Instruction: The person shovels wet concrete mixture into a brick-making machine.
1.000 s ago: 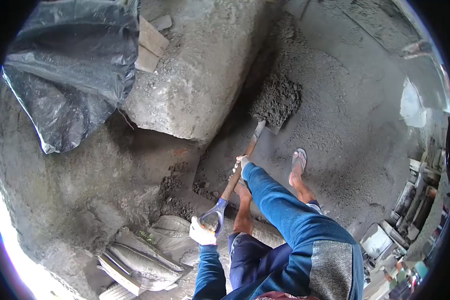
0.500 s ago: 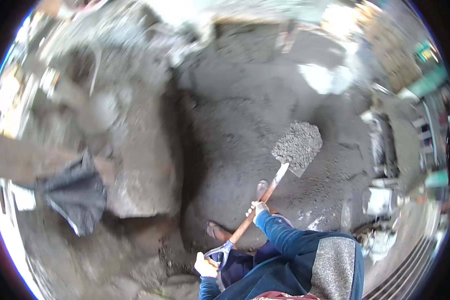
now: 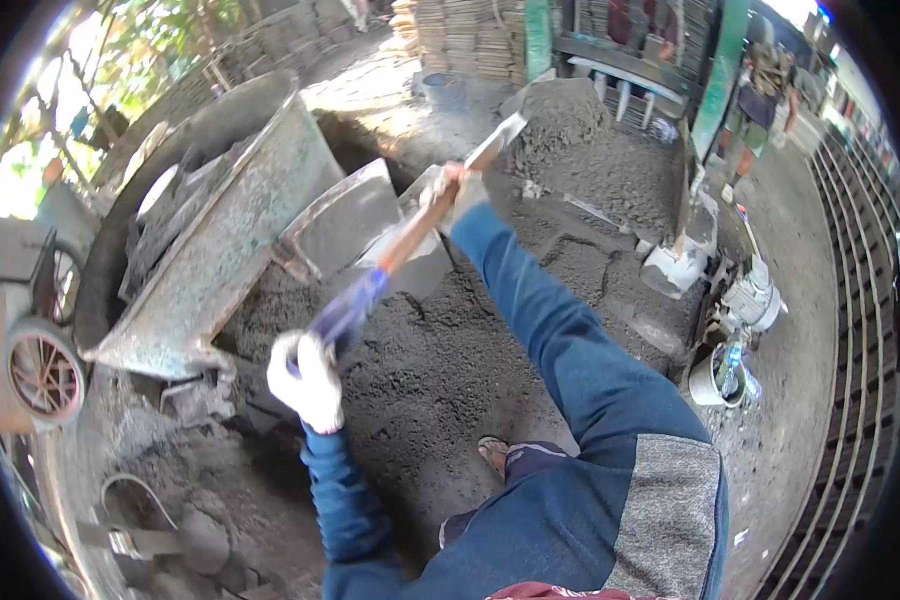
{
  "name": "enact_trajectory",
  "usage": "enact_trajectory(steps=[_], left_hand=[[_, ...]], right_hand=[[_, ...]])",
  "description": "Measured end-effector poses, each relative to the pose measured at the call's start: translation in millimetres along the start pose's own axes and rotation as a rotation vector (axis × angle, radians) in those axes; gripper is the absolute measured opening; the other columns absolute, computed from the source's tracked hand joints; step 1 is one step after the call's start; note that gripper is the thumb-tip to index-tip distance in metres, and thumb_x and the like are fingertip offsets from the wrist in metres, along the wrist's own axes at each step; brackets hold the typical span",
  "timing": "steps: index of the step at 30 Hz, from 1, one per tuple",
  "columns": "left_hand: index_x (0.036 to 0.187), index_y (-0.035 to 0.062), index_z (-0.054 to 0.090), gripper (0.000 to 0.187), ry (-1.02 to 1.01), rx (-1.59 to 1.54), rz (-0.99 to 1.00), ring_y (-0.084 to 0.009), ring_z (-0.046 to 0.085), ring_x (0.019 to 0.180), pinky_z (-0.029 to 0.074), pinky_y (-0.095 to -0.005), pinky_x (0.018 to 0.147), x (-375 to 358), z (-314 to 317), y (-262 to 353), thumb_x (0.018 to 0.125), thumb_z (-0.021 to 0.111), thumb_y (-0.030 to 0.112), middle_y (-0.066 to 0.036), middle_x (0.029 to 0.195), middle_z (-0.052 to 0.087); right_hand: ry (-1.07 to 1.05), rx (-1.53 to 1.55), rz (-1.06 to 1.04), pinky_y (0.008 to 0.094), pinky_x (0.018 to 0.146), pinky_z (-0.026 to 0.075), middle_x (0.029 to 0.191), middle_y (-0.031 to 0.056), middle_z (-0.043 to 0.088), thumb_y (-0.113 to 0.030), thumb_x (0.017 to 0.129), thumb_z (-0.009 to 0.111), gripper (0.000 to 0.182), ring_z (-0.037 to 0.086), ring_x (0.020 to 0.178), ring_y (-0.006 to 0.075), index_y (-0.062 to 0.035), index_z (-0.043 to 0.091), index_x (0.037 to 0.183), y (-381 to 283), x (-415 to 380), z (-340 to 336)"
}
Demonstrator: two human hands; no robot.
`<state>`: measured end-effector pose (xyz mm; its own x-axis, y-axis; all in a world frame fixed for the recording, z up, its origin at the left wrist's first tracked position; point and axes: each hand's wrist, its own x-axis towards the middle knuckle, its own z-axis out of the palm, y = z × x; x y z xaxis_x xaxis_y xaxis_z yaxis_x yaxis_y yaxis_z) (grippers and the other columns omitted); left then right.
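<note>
A shovel (image 3: 417, 236) with a wooden shaft and a blue D-shaped grip runs diagonally across the middle of the head view. My left hand (image 3: 306, 378), in a white glove, is closed around the grip at its lower end. Farther up, my gloved right hand (image 3: 458, 190) wraps the shaft close to the whitened neck. Beyond that hand, the blade end points away and overlaps a heap of grey mix (image 3: 562, 115). Damp grey mix (image 3: 410, 350) covers the floor beneath the shaft.
A large rusty metal drum (image 3: 235, 235) stands tilted at left, beside a spoked wheel (image 3: 45, 370). Grey slabs (image 3: 345, 220) lean near it. At right are a motor (image 3: 753, 300), a bucket (image 3: 717, 378) and a metal grating (image 3: 845, 400). Another person (image 3: 755, 110) is at far right.
The view has turned toward the drum and heap. Both hands have carried the shovel forward; its blade, earlier loaded with grey mix over the floor, is now at the heap.
</note>
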<state>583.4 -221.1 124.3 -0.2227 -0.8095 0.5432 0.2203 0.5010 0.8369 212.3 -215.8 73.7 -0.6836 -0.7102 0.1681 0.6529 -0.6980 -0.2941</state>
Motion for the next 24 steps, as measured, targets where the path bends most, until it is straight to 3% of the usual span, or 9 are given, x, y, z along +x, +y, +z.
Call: enact_trajectory(steps=[3,7,10,11,12,15,17,22,24], left_hand=[[0.080,0.0061,0.063,0.020,-0.319,0.289,0.932,-0.0250,0.058,0.059,0.048,-0.0389,0.061,64,74,36,0.075,0.079,0.017,-0.007,0.071,0.060],[0.074,0.0067,0.066,0.020,-0.682,0.267,1.002,-0.0250,0.059,0.059,0.051,-0.0419,0.069,23,120,40,0.062,0.080,0.014,-0.004,0.063,0.057],[0.069,0.0093,0.065,0.022,-0.785,0.218,0.709,-0.0246,0.059,0.062,0.051,-0.0495,0.087,-39,85,-17,0.057,0.082,0.015,-0.003,0.062,0.055],[0.068,0.0100,0.064,0.022,-0.750,0.232,0.617,-0.0244,0.059,0.064,0.050,-0.0514,0.094,-62,61,-29,0.056,0.082,0.015,-0.002,0.062,0.054],[0.068,0.0102,0.064,0.021,-0.715,0.381,0.487,-0.0233,0.060,0.072,0.042,-0.0525,0.107,-87,30,-27,0.055,0.081,0.014,-0.002,0.065,0.055],[0.066,0.0090,0.063,0.022,-0.753,0.710,0.220,-0.0242,0.058,0.084,0.036,-0.0618,0.106,-153,-76,-45,0.054,0.080,0.016,-0.003,0.067,0.055],[0.065,0.0086,0.060,0.025,-0.744,0.821,0.038,-0.0283,0.057,0.085,0.037,-0.0598,0.101,-189,-138,-33,0.055,0.081,0.019,-0.006,0.070,0.056],[0.062,0.0092,0.059,0.033,-0.275,1.080,-0.131,-0.0317,0.059,0.089,0.029,-0.0620,0.113,-249,-250,38,0.053,0.088,0.022,-0.007,0.073,0.060],[0.059,0.0092,0.059,0.031,-0.223,1.280,-0.171,-0.0292,0.061,0.086,0.027,-0.0660,0.115,-253,-258,70,0.054,0.087,0.021,-0.007,0.070,0.056]], right_hand=[[0.159,0.043,-0.081,0.0391,0.055,0.048,0.058,0.0040,0.049,-0.018,0.087,0.057,0.018,0.050,0.051,0.0230,-0.0133,0.048,0.071,-92,21,29],[0.115,-0.011,-0.093,0.0369,0.053,0.046,0.059,0.0011,0.047,-0.019,0.091,0.057,0.023,0.048,0.051,0.0190,-0.0134,0.047,0.071,-153,-5,-38],[0.305,-0.275,-0.094,0.0350,0.054,0.044,0.061,-0.0009,0.042,-0.015,0.093,0.061,0.025,0.044,0.052,0.0170,-0.0153,0.046,0.074,-126,-65,-53],[-0.038,-0.117,0.040,0.0325,0.056,0.044,0.063,-0.0027,0.042,-0.016,0.093,0.063,0.023,0.046,0.055,0.0154,-0.0166,0.046,0.077,-111,-82,-78],[-0.076,-0.086,0.096,0.0333,0.060,0.045,0.065,-0.0037,0.041,-0.016,0.092,0.065,0.022,0.048,0.060,0.0147,-0.0177,0.047,0.078,-89,-108,-81],[0.006,-0.216,0.249,0.0432,0.071,0.052,0.071,-0.0011,0.050,-0.012,0.087,0.066,0.016,0.056,0.069,0.0175,-0.0181,0.053,0.082,-3,-191,-59],[0.209,-0.261,0.402,0.0496,0.080,0.052,0.076,0.0028,0.055,-0.002,0.081,0.067,0.018,0.059,0.073,0.0224,-0.0161,0.056,0.084,53,-242,-41],[0.523,-0.019,0.884,0.0506,0.100,0.043,0.081,0.0051,0.055,-0.001,0.080,0.067,0.016,0.055,0.084,0.0247,-0.0103,0.055,0.087,199,-319,-48],[0.576,-0.139,0.966,0.0523,0.094,0.047,0.081,0.0049,0.053,-0.012,0.087,0.069,0.016,0.054,0.077,0.0241,-0.0109,0.053,0.088,255,-337,-55]])
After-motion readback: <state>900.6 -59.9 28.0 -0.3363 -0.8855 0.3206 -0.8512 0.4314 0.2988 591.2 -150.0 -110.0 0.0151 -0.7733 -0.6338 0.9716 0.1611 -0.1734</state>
